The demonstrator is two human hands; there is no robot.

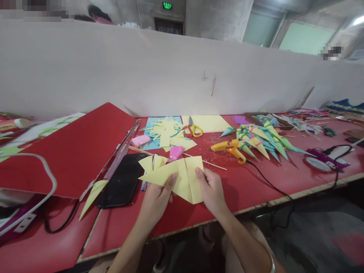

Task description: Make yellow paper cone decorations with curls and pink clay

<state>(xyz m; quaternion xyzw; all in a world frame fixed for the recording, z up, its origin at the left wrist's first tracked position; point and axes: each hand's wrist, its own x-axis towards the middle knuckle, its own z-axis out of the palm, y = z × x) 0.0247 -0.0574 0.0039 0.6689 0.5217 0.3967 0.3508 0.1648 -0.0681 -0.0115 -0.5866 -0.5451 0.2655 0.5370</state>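
A yellow paper piece [182, 180], pointed at its left end and creased near its right part, is held up over the red table by both hands. My left hand [160, 193] grips its lower left part, thumb on top. At the right side, my right hand [212, 185] pinches it between thumb and fingers. Behind it lie more yellow pieces [146, 163] and a pink packet [175, 153]. A black phone [123, 181] rests to the left of my left hand. The yellow glue gun [230, 148] lies beyond my right hand, with a small orange light lit.
Red-and-yellow scissors [193, 129] lie beside cut paper strips [165, 131]. Several yellow, green and blue paper cones [264, 140] are piled at right. A red board [76, 151] stands left; a white partition [159, 72] runs behind. A black cord crosses the table edge [267, 204].
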